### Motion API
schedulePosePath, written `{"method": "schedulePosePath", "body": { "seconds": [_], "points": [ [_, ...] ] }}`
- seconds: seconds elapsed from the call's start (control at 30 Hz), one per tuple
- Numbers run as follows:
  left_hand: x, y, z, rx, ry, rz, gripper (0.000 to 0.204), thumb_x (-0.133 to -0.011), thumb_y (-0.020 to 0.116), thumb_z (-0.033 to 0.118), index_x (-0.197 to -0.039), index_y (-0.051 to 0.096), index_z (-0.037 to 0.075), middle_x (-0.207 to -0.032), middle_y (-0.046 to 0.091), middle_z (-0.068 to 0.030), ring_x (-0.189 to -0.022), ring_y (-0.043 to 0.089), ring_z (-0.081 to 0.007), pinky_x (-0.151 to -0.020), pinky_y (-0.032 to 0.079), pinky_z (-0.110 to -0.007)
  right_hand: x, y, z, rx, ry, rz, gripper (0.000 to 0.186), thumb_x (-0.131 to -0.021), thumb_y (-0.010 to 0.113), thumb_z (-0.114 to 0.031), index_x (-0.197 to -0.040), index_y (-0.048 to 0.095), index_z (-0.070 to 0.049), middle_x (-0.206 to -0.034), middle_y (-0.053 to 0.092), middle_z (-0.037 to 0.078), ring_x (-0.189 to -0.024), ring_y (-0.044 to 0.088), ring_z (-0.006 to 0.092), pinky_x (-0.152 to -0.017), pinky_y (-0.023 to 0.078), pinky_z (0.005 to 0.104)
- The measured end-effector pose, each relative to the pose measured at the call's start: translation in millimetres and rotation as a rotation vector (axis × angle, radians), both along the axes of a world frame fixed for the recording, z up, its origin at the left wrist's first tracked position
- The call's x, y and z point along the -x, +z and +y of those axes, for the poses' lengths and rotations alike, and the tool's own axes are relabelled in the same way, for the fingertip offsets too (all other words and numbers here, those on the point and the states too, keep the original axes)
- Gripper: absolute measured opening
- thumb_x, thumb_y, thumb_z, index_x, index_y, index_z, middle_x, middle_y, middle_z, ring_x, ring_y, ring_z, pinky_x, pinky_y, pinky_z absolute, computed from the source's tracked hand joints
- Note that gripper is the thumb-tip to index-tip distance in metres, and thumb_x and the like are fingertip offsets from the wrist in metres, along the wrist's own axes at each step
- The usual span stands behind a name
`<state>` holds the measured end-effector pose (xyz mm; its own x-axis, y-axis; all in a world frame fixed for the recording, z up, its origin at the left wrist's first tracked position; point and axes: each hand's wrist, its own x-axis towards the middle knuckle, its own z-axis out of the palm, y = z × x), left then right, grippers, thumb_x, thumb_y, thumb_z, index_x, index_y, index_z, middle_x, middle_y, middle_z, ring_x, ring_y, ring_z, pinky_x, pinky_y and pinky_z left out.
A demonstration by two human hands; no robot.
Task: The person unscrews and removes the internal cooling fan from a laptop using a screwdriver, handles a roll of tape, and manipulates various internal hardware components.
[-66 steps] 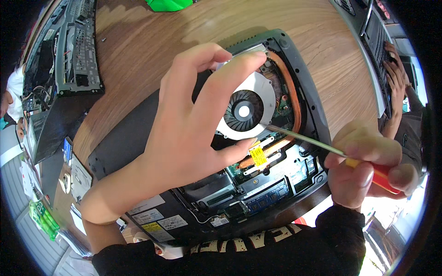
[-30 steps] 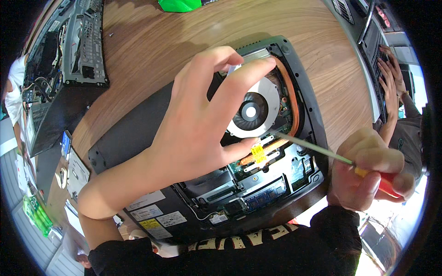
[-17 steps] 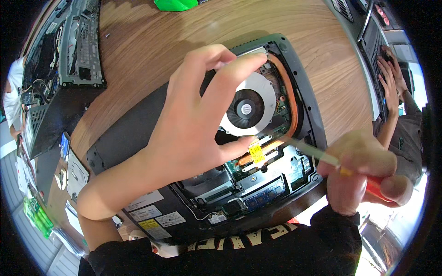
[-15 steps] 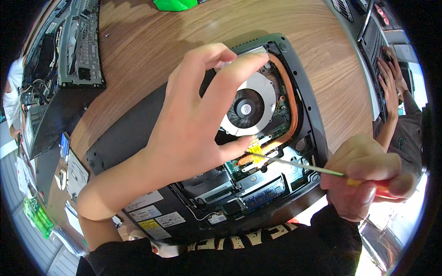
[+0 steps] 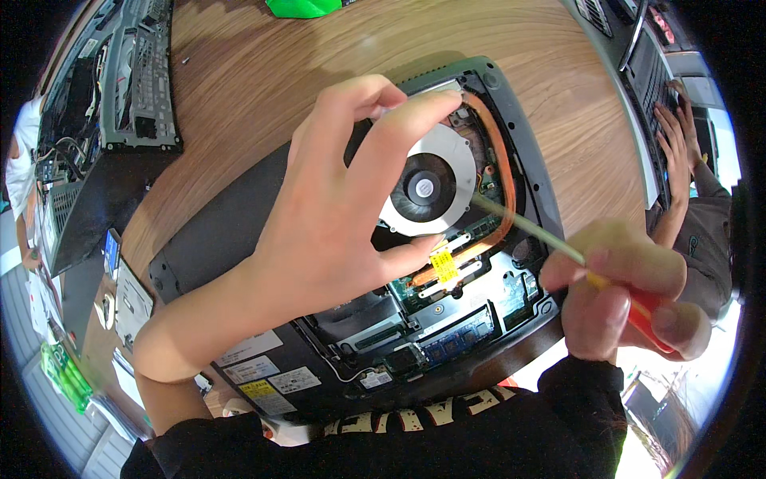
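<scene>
Opened laptop bottom-up on wooden bench, base cover off, internals exposed. Round cooling fan in upper right corner, ringed by copper heat pipe; yellow tag just below fan, green boards and memory slot nearer the body. Left part of internals hidden behind left hand; near edge of laptop cut off by dark sleeves. Screw under screwdriver tip too small to make out.

Left hand over laptop, wrist bent, fingers curved and spread: fingertips on casing rim above fan, thumb tip on fan's lower edge, nothing pinched. Right hand at laptop's right edge, fist closed around red and yellow handle of screwdriver; shaft angled up-left, blurred, tip meeting right rim of fan housing.

Further out: dismantled keyboard frame and dark panel upper left, green object cut off at top edge. Another person's hands on a keyboard far right.
</scene>
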<state>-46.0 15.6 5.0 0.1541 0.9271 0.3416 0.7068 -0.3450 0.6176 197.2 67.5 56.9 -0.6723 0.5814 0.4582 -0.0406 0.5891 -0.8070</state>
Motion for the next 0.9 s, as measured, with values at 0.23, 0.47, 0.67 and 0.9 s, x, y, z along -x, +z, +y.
{"method": "schedulePosePath", "body": {
  "seconds": [0.23, 0.47, 0.67, 0.9],
  "points": [
    [-1.6, -0.3, 2.2, -0.020, -0.017, -0.011, 0.093, -0.050, 0.087, 0.009, -0.136, 0.049, 0.010, -0.126, 0.047, -0.0172, -0.117, 0.048, -0.0348, -0.097, 0.042, -0.040, 4.0, -1.3, -0.8, -0.033, -0.061, 0.075, 0.031, -0.099, 0.051, -0.010, -0.128, 0.041, -0.018, -0.096, 0.062, 0.016, -0.050, 0.061, 0.0213, -0.040, 0.054, 0.0296],
    [-3.5, 0.8, 3.8, -0.032, -0.021, -0.010, 0.092, -0.051, 0.086, 0.008, -0.135, 0.050, 0.010, -0.126, 0.047, -0.0164, -0.116, 0.048, -0.0344, -0.096, 0.042, -0.040, 6.9, -2.4, -4.2, -0.096, -0.111, 0.074, 0.030, -0.100, 0.049, -0.010, -0.128, 0.040, -0.017, -0.098, 0.061, 0.018, -0.049, 0.060, 0.0200, -0.040, 0.054, 0.0287],
    [-0.9, -1.6, 2.0, -0.023, -0.006, -0.020, 0.092, -0.051, 0.085, 0.008, -0.135, 0.049, 0.010, -0.125, 0.047, -0.0161, -0.115, 0.049, -0.0343, -0.096, 0.042, -0.040, 3.5, -7.3, 3.4, -0.062, -0.035, 0.101, 0.032, -0.100, 0.049, -0.008, -0.129, 0.042, -0.018, -0.099, 0.061, 0.018, -0.054, 0.062, 0.0206, -0.041, 0.055, 0.0284],
    [-0.7, -1.7, 2.7, -0.043, -0.018, -0.018, 0.091, -0.051, 0.085, 0.008, -0.135, 0.049, 0.010, -0.124, 0.048, -0.0160, -0.114, 0.050, -0.0346, -0.095, 0.043, -0.041, -3.3, -5.7, 8.6, 0.009, 0.071, 0.132, 0.036, -0.099, 0.049, -0.004, -0.131, 0.043, -0.017, -0.101, 0.060, 0.017, -0.058, 0.064, 0.0219, -0.041, 0.056, 0.0283]
  ]
}}
